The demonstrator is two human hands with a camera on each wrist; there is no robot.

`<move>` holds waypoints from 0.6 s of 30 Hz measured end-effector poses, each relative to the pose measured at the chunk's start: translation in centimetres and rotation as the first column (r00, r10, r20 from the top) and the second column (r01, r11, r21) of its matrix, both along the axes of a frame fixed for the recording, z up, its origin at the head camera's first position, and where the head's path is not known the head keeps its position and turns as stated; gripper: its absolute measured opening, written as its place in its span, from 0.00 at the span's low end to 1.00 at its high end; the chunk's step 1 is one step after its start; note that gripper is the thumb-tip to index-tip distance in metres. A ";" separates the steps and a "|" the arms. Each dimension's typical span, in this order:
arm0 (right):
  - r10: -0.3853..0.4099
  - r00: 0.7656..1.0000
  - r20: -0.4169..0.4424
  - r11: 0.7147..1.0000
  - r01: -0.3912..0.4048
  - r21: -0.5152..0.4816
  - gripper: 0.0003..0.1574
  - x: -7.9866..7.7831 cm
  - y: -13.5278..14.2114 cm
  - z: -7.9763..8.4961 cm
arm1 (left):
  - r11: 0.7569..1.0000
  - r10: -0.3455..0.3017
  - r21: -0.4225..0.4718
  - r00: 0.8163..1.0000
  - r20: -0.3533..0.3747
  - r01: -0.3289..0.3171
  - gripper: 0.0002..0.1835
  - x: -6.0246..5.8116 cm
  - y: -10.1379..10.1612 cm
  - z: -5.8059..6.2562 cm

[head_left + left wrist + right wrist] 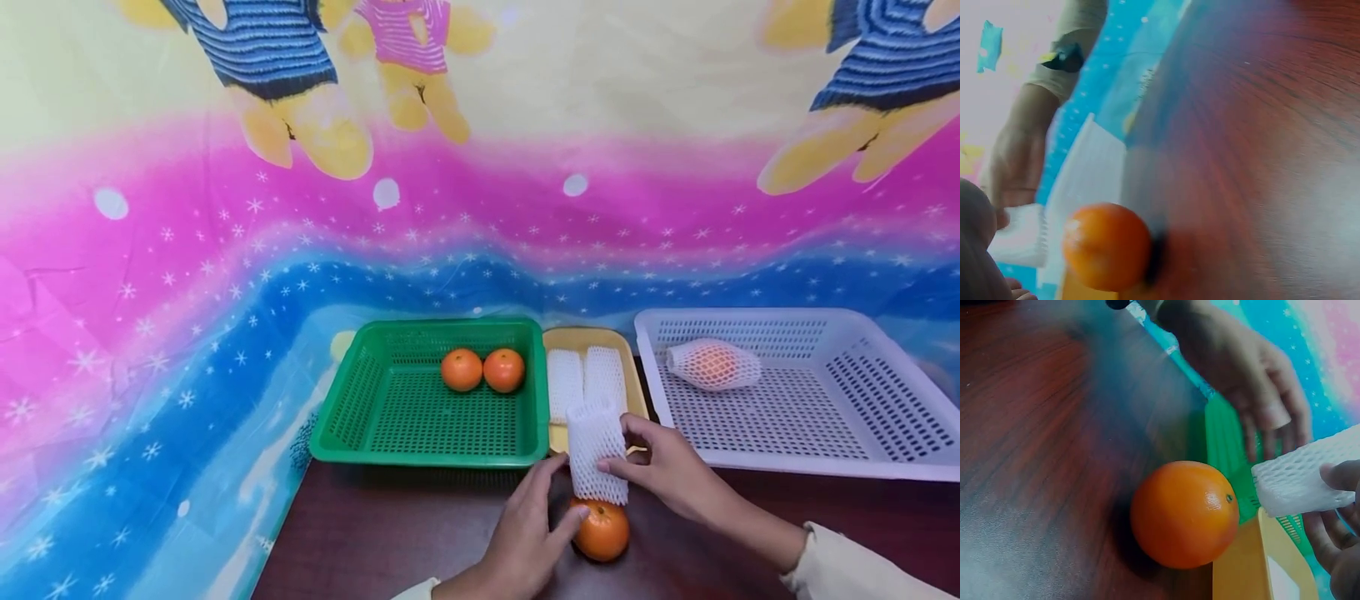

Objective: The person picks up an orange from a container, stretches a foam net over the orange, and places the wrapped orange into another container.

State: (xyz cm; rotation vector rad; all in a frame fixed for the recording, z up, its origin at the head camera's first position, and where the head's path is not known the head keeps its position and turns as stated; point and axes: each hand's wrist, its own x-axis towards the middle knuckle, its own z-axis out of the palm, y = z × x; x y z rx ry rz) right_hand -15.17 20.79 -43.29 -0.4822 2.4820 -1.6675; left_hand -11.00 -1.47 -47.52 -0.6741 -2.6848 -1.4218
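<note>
My right hand point(667, 467) pinches a white foam net sleeve point(596, 450) between thumb and fingers, and the sleeve's lower end overlaps the top of an orange point(602, 532) in the head view. That orange point(1185, 514) sits on the dark wooden table, stem upward; in the right wrist view the sleeve point(1304, 475) is apart from it. My left hand point(525, 525) is beside the orange and sleeve, fingers extended and holding nothing. In the right wrist view, the left hand point(1244, 372) shows relaxed fingers near the sleeve's open end.
A green basket point(427, 460) with two oranges point(482, 370) stands at the left. Behind the hands, a yellow tray point(636, 367) bears two more foam sleeves point(585, 383). The white basket point(780, 462) at the right contains one orange in a foam net point(714, 364). A patterned cloth hangs behind.
</note>
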 end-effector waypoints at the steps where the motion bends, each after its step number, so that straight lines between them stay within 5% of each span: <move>1: 0.002 1.000 0.002 1.000 -0.002 -0.008 0.20 0.1 0.0 0.0 | 0.999 0.013 0.032 0.999 -0.044 -0.012 0.27 -0.1 0.0 0.3; 6: 0.024 0.999 0.032 0.998 -0.022 -0.059 0.22 0.4 -0.2 0.0 | 0.975 0.012 0.221 0.992 -0.122 0.015 0.20 -1.0 0.0 1.5; 18: 0.074 0.994 0.082 0.989 -0.063 -0.131 0.34 1.0 -0.2 0.5 | 0.953 0.072 0.302 0.989 -0.130 -0.029 0.10 -1.7 0.9 2.2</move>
